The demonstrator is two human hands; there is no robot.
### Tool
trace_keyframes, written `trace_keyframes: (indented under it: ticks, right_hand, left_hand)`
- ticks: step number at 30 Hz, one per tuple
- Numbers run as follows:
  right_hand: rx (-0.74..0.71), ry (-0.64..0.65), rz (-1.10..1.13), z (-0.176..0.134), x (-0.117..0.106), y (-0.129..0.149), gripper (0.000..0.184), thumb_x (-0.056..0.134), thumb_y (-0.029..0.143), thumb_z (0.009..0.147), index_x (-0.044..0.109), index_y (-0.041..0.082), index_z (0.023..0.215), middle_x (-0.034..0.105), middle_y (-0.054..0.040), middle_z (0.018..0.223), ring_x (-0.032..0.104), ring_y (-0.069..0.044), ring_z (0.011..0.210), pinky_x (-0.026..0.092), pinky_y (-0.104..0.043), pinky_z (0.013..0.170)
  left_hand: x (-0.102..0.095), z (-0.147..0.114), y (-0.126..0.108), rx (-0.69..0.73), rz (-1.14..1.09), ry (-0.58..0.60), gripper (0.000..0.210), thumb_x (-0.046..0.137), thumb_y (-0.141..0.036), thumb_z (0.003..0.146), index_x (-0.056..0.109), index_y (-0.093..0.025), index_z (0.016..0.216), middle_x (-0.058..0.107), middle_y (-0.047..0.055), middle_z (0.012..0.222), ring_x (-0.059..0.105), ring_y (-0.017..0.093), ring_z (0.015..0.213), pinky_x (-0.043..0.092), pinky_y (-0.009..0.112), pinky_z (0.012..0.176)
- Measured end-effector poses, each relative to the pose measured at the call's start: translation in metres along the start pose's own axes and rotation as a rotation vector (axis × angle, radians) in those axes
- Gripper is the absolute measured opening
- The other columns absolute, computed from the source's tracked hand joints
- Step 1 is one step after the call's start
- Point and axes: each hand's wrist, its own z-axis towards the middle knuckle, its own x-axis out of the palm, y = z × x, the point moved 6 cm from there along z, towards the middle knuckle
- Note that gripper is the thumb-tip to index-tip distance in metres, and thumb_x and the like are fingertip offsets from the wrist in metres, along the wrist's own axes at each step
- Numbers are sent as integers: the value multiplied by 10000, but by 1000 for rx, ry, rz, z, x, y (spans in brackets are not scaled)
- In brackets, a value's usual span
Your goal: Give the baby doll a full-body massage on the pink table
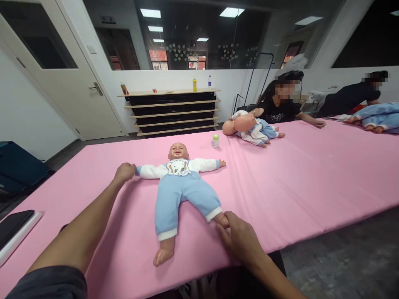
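A baby doll point(181, 185) lies on its back on the pink table cover point(268, 207), its head away from me and its arms and legs spread. It wears a white and light blue outfit with an elephant face on the chest. My left hand point(125, 171) is closed around the doll's hand on the left, which my fingers mostly hide. Lower right, my right hand point(240, 234) grips the doll's foot on that side, with thumb and fingers wrapped about it. The doll's other hand and other foot rest free on the cover.
A small bottle with a green cap point(215, 141) stands beyond the doll. Farther right, a co-worker point(277, 108) sits by a second doll point(255, 128); another person point(349, 97) leans near more blue clothing point(380, 116). A dark phone-like device point(15, 226) lies at the left edge.
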Motion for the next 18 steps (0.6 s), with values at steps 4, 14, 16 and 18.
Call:
trace_keyframes:
  ticks: [4,14,16,18]
  right_hand:
    - [-196,-210,-25,23,-50,27,162,425,300,997,536,185,974,583,-34,824,542,-183,734,338,-287,653]
    - [-442,-11,-223,136,-1,119,144,404,192,985,527,168,1055,592,-76,968,527,-195,808,351,-297,646]
    - [-450,6,-210,145,15,126,159,400,196,988,522,168,1087,597,-80,995,542,-202,846,368,-299,669]
    - [-444,1,-212,146,18,128,158,392,223,997,517,174,1081,600,-77,994,551,-206,832,360,-300,646]
  left_hand:
    - [-28,15,-53,173,86,-95,351,415,-410,877,639,-141,853,697,158,906,625,249,798,434,308,639]
    - [65,-82,-235,787,462,183,373,562,-232,807,664,-90,1136,684,245,1119,653,309,1009,470,389,878]
    - [77,-88,-241,806,463,195,356,548,-190,809,677,-68,1117,675,270,1136,646,306,1037,459,387,900]
    - [74,-84,-239,813,453,206,325,564,-207,804,693,-89,1078,688,250,1118,654,288,1010,466,355,867]
